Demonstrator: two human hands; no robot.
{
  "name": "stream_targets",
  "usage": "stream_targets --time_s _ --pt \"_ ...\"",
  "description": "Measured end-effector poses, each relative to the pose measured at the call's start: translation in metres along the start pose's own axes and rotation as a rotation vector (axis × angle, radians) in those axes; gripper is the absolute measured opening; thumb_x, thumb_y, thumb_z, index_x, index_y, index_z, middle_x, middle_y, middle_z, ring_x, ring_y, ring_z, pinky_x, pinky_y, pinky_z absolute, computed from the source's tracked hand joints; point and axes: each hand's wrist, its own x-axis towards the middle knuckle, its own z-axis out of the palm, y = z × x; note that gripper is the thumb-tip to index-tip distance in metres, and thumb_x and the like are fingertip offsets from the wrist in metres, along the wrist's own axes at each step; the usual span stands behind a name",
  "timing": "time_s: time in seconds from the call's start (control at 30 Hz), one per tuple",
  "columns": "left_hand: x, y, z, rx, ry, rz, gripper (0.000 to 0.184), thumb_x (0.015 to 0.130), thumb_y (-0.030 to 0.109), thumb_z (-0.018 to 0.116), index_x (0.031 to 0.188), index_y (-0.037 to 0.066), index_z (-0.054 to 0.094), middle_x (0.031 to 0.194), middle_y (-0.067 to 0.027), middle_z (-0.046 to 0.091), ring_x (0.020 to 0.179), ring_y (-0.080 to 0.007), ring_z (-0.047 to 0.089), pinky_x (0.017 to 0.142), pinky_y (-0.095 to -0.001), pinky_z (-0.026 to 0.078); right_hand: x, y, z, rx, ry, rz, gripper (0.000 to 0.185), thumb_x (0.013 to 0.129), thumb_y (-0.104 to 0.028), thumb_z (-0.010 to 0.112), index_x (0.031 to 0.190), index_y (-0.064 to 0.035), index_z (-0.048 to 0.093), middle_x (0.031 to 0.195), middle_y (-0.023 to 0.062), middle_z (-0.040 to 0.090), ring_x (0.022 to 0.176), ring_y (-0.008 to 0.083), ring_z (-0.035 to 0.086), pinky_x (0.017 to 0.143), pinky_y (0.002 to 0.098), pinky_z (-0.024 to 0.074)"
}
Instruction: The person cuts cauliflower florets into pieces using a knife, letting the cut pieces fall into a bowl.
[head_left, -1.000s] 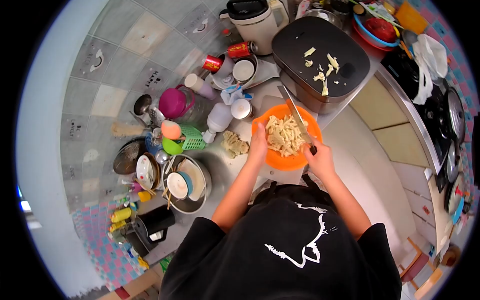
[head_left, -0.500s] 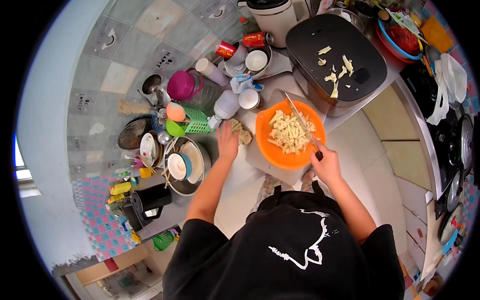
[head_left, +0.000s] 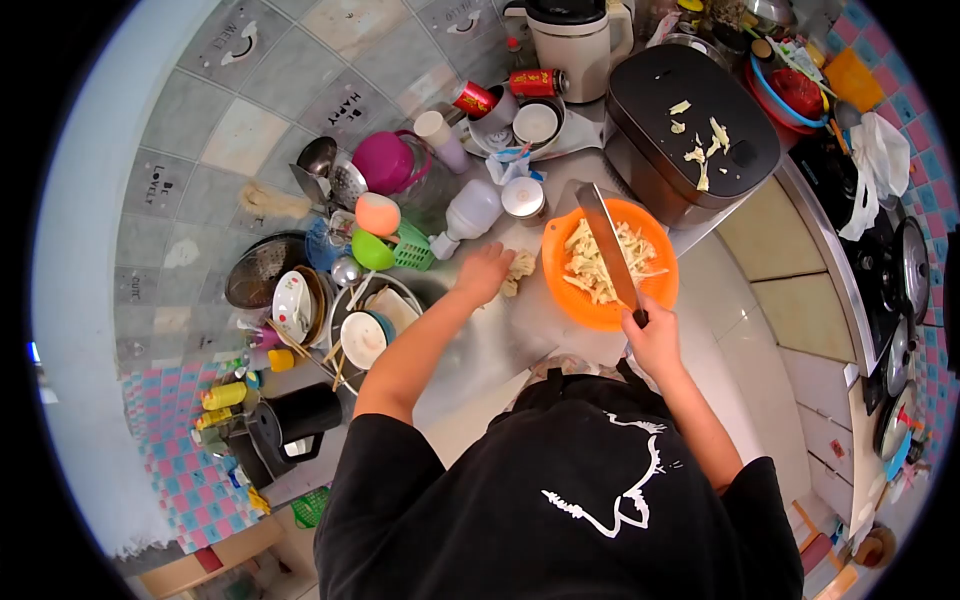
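My right hand (head_left: 654, 330) is closed round the dark handle of a large knife (head_left: 612, 248), its blade slanting up and left over an orange bowl (head_left: 585, 308). Pale cut pieces (head_left: 590, 265) fill much of that bowl, which rests on a cutting board (head_left: 535, 318). Left of the bowl, my left hand (head_left: 484, 272) reaches to a pale, lumpy piece of vegetable (head_left: 518, 270) on the counter. Its fingers are bent against the piece, partly covering it; whether they grip it is unclear.
A dark-lidded appliance (head_left: 690, 120) with pale scraps on top stands behind the bowl. A lidded jar (head_left: 524, 200) and a white bottle (head_left: 470, 215) are beyond my left hand. Stacked bowls in a metal basin (head_left: 405, 290) sit at the left; a stove (head_left: 870, 250) is at the right.
My left hand has left the orange bowl's rim and moved left to the lumpy piece. My right hand still holds the knife, now lifted more across the bowl. The view has shifted.
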Motion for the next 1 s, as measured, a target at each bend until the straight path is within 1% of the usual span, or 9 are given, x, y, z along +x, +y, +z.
stream_targets --time_s 0.07,0.13,0.47,0.63,0.7,0.77,0.8,0.87,1.0 --pt "0.003 -0.001 0.006 0.008 0.021 0.055 0.02 0.073 0.01 0.055 0.092 0.006 0.051 0.09 -0.01 0.052 0.085 -0.0264 0.055 0.067 -0.0366 0.047 -0.004 -0.003 0.007 0.037 -0.012 0.036 0.035 0.076 -0.008 0.058 0.11 0.0021 0.057 0.052 0.0088 0.047 0.046 0.0122 0.045 0.049 0.0272 0.0402" --pt "0.006 -0.004 0.015 0.104 -0.074 0.1 0.016 0.075 0.01 0.053 0.09 0.005 0.051 0.09 -0.0116 0.052 0.081 -0.0252 0.058 0.06 -0.035 0.049 -0.008 -0.002 0.014 0.018 0.007 0.028 0.035 0.077 -0.008 0.058 0.11 0.0021 0.056 0.052 0.0087 0.047 0.046 0.0125 0.045 0.049 0.0271 0.0401" --pt "0.023 -0.016 0.007 0.185 -0.227 0.163 0.015 0.078 0.013 0.054 0.09 0.004 0.05 0.086 -0.0135 0.057 0.069 -0.0263 0.063 0.055 -0.0361 0.05 -0.02 -0.003 0.023 0.038 0.118 0.034 0.035 0.078 -0.009 0.057 0.111 -0.0003 0.056 0.05 0.0077 0.044 0.045 0.0126 0.041 0.048 0.0276 0.0389" --pt "0.019 0.012 -0.045 -0.154 0.093 -0.062 0.034 0.075 0.025 0.061 0.091 0.001 0.043 0.094 -0.0176 0.05 0.07 -0.0351 0.058 0.056 -0.0441 0.047 -0.02 -0.009 0.017 0.071 0.201 0.021 0.032 0.078 -0.011 0.06 0.108 -0.0002 0.058 0.049 0.0057 0.045 0.044 0.0097 0.04 0.046 0.0263 0.0376" --pt "0.018 0.037 -0.08 -0.163 0.175 -0.02 0.035 0.074 0.025 0.062 0.09 0.001 0.042 0.092 -0.0174 0.049 0.067 -0.0348 0.058 0.055 -0.0438 0.047 -0.018 -0.018 0.014 0.087 0.232 0.012 0.031 0.078 -0.013 0.061 0.106 -0.0006 0.059 0.049 0.0042 0.047 0.044 0.0081 0.04 0.045 0.0255 0.0373" --pt "0.018 0.063 -0.108 -0.18 0.253 0.023 0.036 0.073 0.025 0.063 0.089 0.002 0.041 0.09 -0.0173 0.047 0.064 -0.0344 0.057 0.053 -0.0435 0.047 -0.014 -0.045 0.01 0.33 0.217 0.145 0.027 0.077 -0.016 0.067 0.098 0.0 0.061 0.056 0.0008 0.054 0.045 0.0051 0.042 0.043 0.0229 0.0377" --pt "0.018 0.077 -0.119 -0.243 0.262 0.081 0.035 0.074 0.025 0.062 0.089 0.002 0.041 0.09 -0.0171 0.047 0.064 -0.0345 0.057 0.052 -0.0438 0.046 -0.011 -0.052 0.009 0.329 0.23 0.148 0.027 0.077 -0.016 0.067 0.098 0.0 0.061 0.056 0.0008 0.054 0.045 0.0051 0.042 0.043 0.0229 0.0377" --pt "0.019 0.1 -0.133 -0.317 0.256 0.174 0.03 0.078 0.023 0.059 0.09 0.003 0.041 0.09 -0.0156 0.047 0.062 -0.0338 0.056 0.051 -0.0418 0.047 -0.003 -0.061 0.007 0.476 0.25 0.109 0.025 0.077 -0.015 0.069 0.093 0.0011 0.06 0.065 -0.0001 0.059 0.047 0.004 0.046 0.043 0.0207 0.039" --pt "0.018 0.123 -0.15 -0.37 0.265 0.172 0.025 0.079 0.018 0.06 0.093 0.003 0.045 0.092 -0.0131 0.05 0.066 -0.0337 0.056 0.052 -0.0412 0.046 0.005 -0.064 -0.001 0.682 0.305 0.035 0.023 0.076 -0.007 0.069 0.093 0.0037 0.056 0.071 0.0032 0.06 0.047 0.0047 0.048 0.043 0.0196 0.041"
